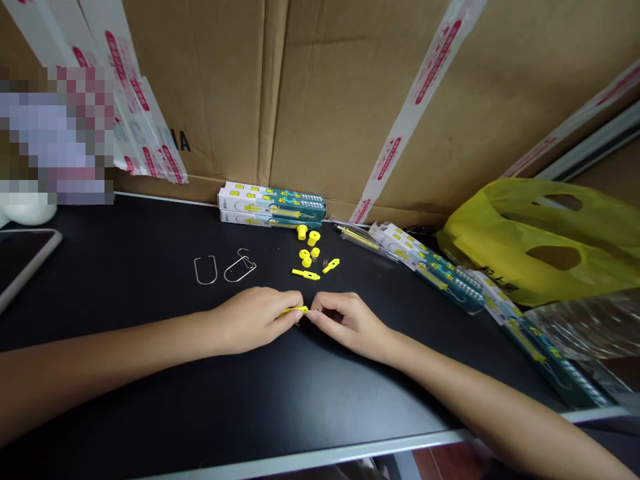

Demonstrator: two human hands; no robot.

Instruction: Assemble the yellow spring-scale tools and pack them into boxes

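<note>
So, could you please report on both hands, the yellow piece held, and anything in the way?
Left hand pinching yellow piece. Right hand at its end, hold unclear. Loose parts beyond, apparently not obstructing.

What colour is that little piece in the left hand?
The little piece is yellow; the head view shows it best.

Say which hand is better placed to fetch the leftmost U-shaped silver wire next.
Probably the left hand: that wire lies nearer; the right hand would reach across. The left grip, though, pinches a slim yellow plastic piece.
</note>
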